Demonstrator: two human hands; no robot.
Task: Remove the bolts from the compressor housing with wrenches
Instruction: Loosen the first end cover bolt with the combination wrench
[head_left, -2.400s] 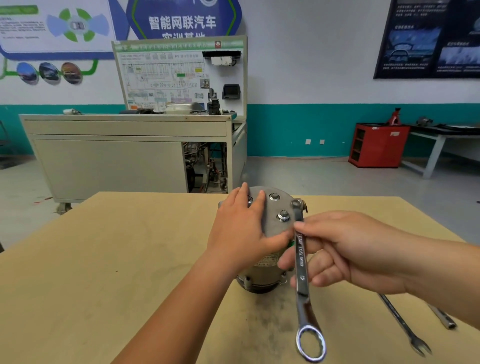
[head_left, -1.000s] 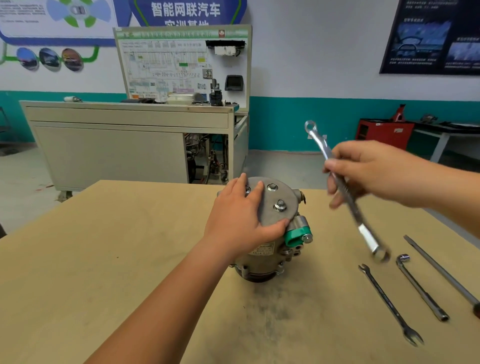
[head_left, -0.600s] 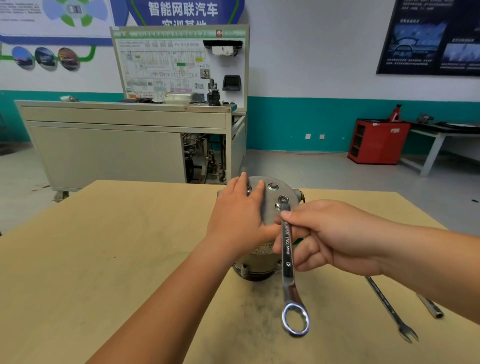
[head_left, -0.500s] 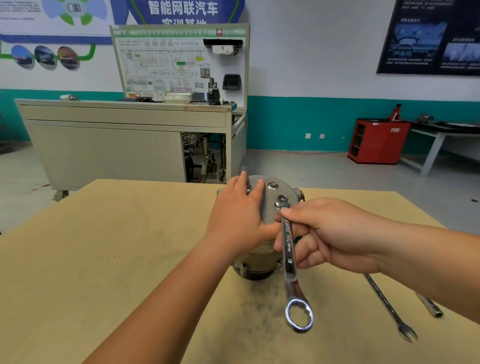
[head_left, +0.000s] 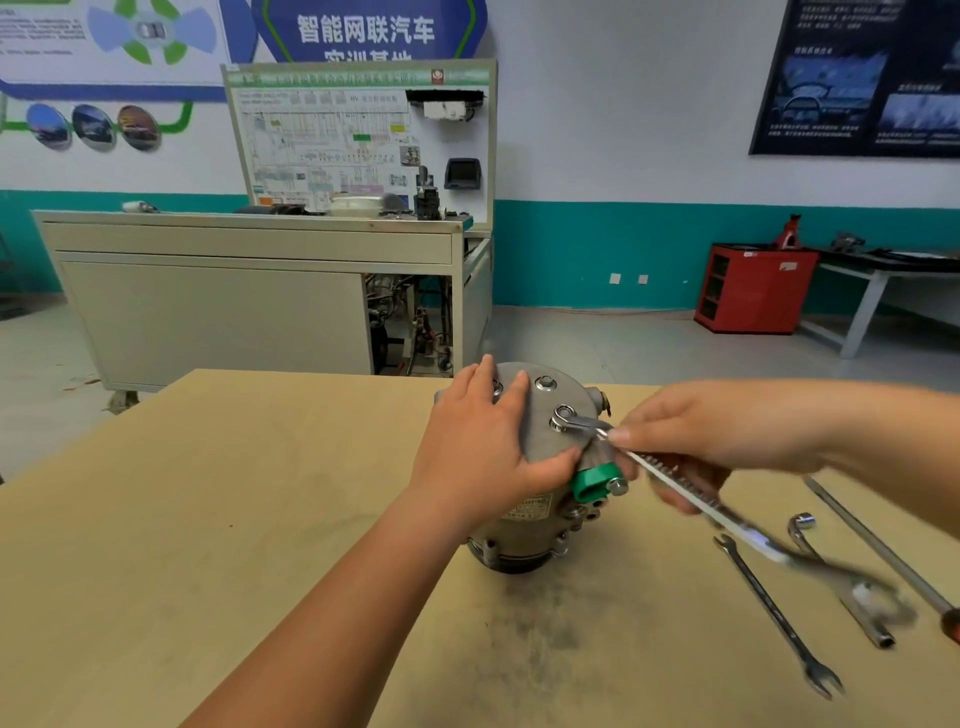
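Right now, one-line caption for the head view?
Left hand steadies compressor housing; right hand holds wrench on a top bolt.

Your left hand is bare, and so is your left arm — just skin all the way down to the bottom edge. Your right hand is bare too and looks a bit blurry, and a short nail shows on one fingertip. Your right arm is bare as far as the side edge.
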